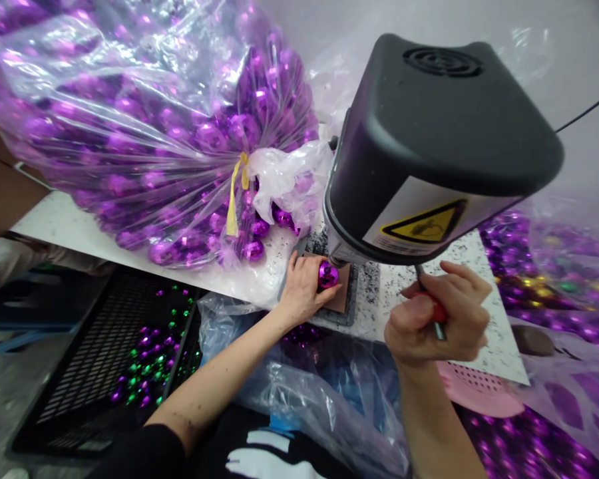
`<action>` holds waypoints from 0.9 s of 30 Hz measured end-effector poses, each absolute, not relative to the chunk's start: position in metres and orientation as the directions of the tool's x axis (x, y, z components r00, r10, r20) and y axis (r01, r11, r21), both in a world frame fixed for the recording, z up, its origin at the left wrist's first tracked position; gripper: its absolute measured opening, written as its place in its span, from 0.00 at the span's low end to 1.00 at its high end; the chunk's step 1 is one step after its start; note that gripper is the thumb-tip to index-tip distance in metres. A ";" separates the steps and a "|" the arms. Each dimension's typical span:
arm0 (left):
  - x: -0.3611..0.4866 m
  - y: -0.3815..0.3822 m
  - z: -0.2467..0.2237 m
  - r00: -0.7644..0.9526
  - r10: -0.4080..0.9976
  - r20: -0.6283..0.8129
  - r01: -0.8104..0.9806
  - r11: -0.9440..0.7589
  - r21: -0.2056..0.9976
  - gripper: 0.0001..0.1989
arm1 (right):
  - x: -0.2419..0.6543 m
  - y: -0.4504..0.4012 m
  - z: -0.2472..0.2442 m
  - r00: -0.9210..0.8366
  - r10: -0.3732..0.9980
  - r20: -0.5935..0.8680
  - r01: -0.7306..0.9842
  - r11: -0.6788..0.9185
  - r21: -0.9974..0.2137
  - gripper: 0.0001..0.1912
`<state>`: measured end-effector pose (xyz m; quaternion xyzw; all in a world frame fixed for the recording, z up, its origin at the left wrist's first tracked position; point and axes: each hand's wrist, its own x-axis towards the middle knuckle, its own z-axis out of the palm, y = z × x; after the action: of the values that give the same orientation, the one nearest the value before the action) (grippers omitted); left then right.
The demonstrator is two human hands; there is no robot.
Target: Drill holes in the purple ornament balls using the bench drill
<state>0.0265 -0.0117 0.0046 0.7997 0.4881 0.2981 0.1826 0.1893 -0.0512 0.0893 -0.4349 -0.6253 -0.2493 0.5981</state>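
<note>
- From here I am watching the left hand [304, 286] holding a shiny purple ball [328, 274] under the black machine [449, 126].
- The right hand [442, 319] is gripping a red-and-metal lever [438, 308].
- A clear bag [144, 93] of purple balls [212, 136], cinched with yellow ribbon [232, 214], is resting on the white table [502, 342].
- A black crate [87, 349] is holding small purple and green baubles [147, 366].

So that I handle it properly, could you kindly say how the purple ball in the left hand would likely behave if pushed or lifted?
Being round, the purple ball would probably roll if pushed without the left hand steadying it. Its glossy surface suggests it may feel slippery. Small beside the hand, it is likely light.
</note>
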 end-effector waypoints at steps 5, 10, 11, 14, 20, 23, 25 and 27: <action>0.026 -0.012 0.003 0.342 0.887 0.311 0.668 -0.462 0.584 0.21 | 0.189 -0.051 0.081 0.104 0.252 0.962 0.834 0.505 -0.223 0.15; 0.027 -0.013 0.003 0.352 0.884 0.308 0.663 -0.467 0.585 0.22 | 0.189 -0.051 0.079 0.130 0.236 0.963 0.828 0.509 -0.236 0.10; 0.027 -0.013 0.003 0.349 0.882 0.317 0.661 -0.471 0.584 0.22 | 0.190 -0.051 0.077 0.127 0.245 0.961 0.825 0.511 -0.240 0.09; 0.027 -0.013 0.002 0.338 0.874 0.350 0.653 -0.485 0.581 0.22 | 0.195 -0.050 0.064 0.101 0.290 0.952 0.837 0.492 -0.239 0.07; 0.028 -0.013 -0.004 0.337 0.861 0.381 0.642 -0.506 0.576 0.23 | 0.195 -0.048 0.044 0.083 0.325 0.942 0.846 0.478 -0.239 0.06; 0.029 -0.012 -0.008 0.333 0.864 0.377 0.644 -0.501 0.579 0.22 | 0.191 -0.049 0.078 0.156 0.300 0.941 0.834 0.470 -0.289 0.08; 0.031 -0.010 -0.009 0.335 0.868 0.367 0.643 -0.495 0.584 0.23 | 0.190 -0.044 0.112 0.319 0.339 0.885 0.787 0.426 -0.447 0.12; 0.031 -0.008 -0.008 0.335 0.873 0.355 0.633 -0.488 0.601 0.24 | 0.192 -0.030 0.144 0.470 0.458 0.755 0.644 0.407 -0.648 0.21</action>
<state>0.0313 -0.0084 -0.0080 0.7967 0.4726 0.3304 0.1809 0.1919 -0.0301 0.1438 -0.5399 -0.5102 -0.0700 0.6658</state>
